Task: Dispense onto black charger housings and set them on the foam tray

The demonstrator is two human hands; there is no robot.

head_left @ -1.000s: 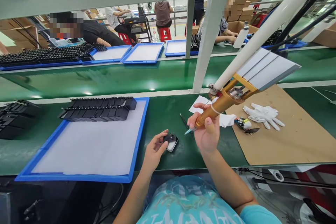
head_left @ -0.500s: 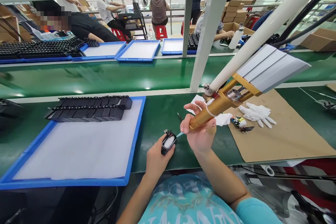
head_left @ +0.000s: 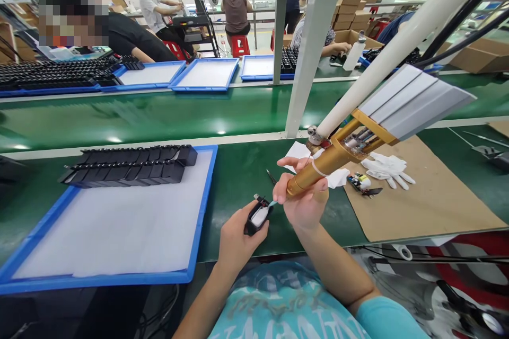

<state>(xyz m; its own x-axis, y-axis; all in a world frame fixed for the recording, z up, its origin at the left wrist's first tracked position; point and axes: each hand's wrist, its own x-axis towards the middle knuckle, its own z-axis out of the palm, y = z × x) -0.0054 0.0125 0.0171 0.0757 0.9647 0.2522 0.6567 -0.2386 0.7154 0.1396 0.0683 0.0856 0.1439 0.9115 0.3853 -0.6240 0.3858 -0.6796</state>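
My left hand [head_left: 235, 241] is closed around a small black part with a white insert [head_left: 258, 215], held tilted just above the green bench near its front edge. My right hand [head_left: 303, 196] grips the gold barrel of a dispensing gun [head_left: 318, 168], which hangs from a white tube [head_left: 397, 42] running up to the right. The gun's pale blue nozzle tip [head_left: 272, 203] touches the top right corner of the black part. Two rows of similar black parts [head_left: 127, 165] lie at the back of a blue tray [head_left: 119, 212] to my left.
White gloves [head_left: 387, 168], a small circuit board [head_left: 361, 182] and white paper [head_left: 302, 151] lie by a brown cardboard sheet [head_left: 429, 196] on the right. A grey post [head_left: 308, 47] stands behind. Other people work across the green conveyor [head_left: 159, 114], beside more blue trays [head_left: 207, 74].
My left hand picked the black part up off the bench and tilted it toward the nozzle. My right hand brought the gun's tip down and left until it met the part.
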